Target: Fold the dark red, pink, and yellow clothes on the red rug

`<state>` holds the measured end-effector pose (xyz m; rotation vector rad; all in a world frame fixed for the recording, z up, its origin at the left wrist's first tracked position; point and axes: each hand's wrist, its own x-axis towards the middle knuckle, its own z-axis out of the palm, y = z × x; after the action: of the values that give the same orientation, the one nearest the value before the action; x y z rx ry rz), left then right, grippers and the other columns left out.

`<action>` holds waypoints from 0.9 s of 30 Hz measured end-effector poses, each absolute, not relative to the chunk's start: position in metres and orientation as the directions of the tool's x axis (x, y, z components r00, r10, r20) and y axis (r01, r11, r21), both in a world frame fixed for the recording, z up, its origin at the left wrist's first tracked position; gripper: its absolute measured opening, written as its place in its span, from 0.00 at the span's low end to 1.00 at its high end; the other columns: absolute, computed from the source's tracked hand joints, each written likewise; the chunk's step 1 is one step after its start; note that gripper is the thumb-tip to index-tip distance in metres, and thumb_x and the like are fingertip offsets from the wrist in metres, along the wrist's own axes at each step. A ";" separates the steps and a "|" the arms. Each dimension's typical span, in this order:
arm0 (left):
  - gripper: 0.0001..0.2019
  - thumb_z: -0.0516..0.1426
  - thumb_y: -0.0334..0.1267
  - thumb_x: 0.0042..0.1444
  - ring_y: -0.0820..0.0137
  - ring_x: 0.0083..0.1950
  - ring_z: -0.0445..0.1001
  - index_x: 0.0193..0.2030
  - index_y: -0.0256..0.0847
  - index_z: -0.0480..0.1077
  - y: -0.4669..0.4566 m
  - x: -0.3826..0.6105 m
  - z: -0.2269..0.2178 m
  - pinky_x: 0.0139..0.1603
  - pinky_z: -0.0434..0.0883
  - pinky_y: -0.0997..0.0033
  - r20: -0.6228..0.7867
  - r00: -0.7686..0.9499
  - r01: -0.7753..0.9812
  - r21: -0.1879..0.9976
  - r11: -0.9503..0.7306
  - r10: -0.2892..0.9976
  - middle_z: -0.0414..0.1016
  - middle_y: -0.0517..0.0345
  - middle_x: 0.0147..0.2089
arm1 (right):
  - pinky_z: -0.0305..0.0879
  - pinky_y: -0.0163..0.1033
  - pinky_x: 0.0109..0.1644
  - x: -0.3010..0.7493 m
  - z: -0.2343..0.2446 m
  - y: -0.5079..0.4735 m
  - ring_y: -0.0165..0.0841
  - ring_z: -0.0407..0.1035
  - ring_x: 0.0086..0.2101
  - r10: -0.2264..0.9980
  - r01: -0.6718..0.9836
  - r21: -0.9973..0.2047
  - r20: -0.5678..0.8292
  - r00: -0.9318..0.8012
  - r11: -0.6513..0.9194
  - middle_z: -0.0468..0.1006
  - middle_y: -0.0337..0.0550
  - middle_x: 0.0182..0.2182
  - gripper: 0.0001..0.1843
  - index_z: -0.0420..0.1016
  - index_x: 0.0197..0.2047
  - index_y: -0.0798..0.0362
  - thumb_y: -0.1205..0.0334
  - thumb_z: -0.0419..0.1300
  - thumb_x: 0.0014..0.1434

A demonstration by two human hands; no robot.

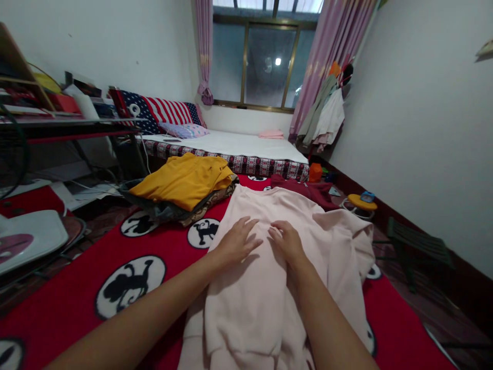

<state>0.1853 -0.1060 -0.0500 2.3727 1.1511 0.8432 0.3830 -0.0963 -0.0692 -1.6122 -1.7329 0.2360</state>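
A pale pink sweatshirt lies spread on a red blanket printed with black monkey figures in white circles. One sleeve runs down the middle of its body, its cuff toward me. On the right side the fabric lies loose and bunched. My left hand rests over the upper part of the sweatshirt with its fingers apart. Close beside it, my right hand is also open over the cloth, fingers spread and pointing toward the left hand. Neither hand grips the fabric.
A pile of clothes topped by a yellow garment sits at the far left of the blanket. Beyond the sweatshirt lies a dark red garment. A bed stands behind, a cluttered desk at left, a green folding stool at right.
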 end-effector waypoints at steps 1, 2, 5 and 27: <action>0.28 0.55 0.44 0.61 0.57 0.70 0.55 0.66 0.36 0.59 -0.103 0.190 -0.058 0.68 0.56 0.53 0.327 0.473 0.641 0.509 -0.574 0.818 0.55 0.38 0.69 | 0.65 0.39 0.52 0.387 -0.070 -0.096 0.36 0.72 0.45 0.921 0.803 -0.585 0.366 0.133 0.117 0.78 0.49 0.45 0.14 0.78 0.46 0.55 0.61 0.58 0.58; 0.29 0.54 0.45 0.61 0.55 0.71 0.52 0.67 0.35 0.57 -0.101 0.194 -0.066 0.69 0.53 0.51 0.296 0.468 0.695 0.459 -0.554 0.833 0.53 0.37 0.70 | 0.66 0.38 0.49 0.390 -0.069 -0.095 0.36 0.73 0.42 0.925 0.816 -0.577 0.325 0.194 0.031 0.79 0.49 0.43 0.16 0.77 0.47 0.55 0.60 0.58 0.58; 0.29 0.52 0.48 0.63 0.52 0.73 0.47 0.67 0.38 0.57 -0.104 0.200 -0.079 0.70 0.48 0.47 0.245 0.513 0.745 0.349 -0.568 0.823 0.51 0.38 0.71 | 0.65 0.37 0.42 0.396 -0.065 -0.096 0.36 0.74 0.37 0.934 0.813 -0.567 0.204 0.293 -0.131 0.80 0.45 0.35 0.13 0.79 0.40 0.53 0.57 0.58 0.55; 0.27 0.53 0.52 0.60 0.55 0.73 0.46 0.65 0.48 0.61 -0.103 0.195 -0.075 0.70 0.44 0.43 0.236 0.638 0.634 0.379 -0.674 0.733 0.48 0.49 0.73 | 0.63 0.35 0.42 0.323 -0.039 0.004 0.36 0.73 0.43 0.963 0.931 -0.358 0.215 0.163 -0.078 0.78 0.47 0.45 0.18 0.75 0.50 0.51 0.57 0.60 0.57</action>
<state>0.1952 -0.1032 -0.0748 2.5994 1.1084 0.5460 0.3232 0.0045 -0.0393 -2.0382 -1.7955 0.1073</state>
